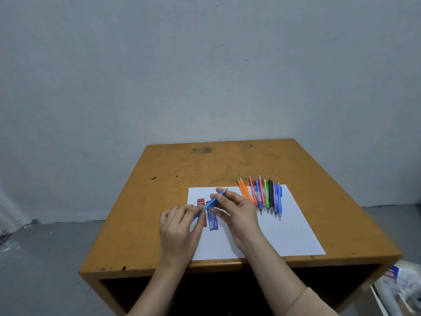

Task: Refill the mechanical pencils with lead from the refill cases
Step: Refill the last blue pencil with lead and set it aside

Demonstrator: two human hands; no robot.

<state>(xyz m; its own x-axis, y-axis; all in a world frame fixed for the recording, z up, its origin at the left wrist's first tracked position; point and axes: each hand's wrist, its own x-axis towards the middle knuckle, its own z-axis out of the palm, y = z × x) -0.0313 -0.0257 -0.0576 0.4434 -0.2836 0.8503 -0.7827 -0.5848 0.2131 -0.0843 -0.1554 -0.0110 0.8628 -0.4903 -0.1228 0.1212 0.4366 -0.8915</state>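
- Firstly, a grey wall [205,65] fills the whole upper half of the frame, and a grey floor [45,258] shows at the lower left.
- A worn yellow-brown wooden table [182,167] stands in the lower middle, with dark stains on its top.
- A white sheet of paper [284,236] lies on the near right part of the table.
- The left hand [180,226] is at the left edge of the paper; its fingers are curled around the lower end of a blue mechanical pencil [213,201].
- The right hand [239,213] pinches the upper end of the same pencil between thumb and forefinger, the other fingers loosely bent.
- A row of coloured mechanical pencils [264,195] lies side by side at the upper right corner of the paper, well apart from the hands.
- A blue refill case [213,221] and a red refill case [200,201] lie just beside each other on the paper, between the hands.
- The blue pencil is slanted from lower left to upper right, above these two cases.
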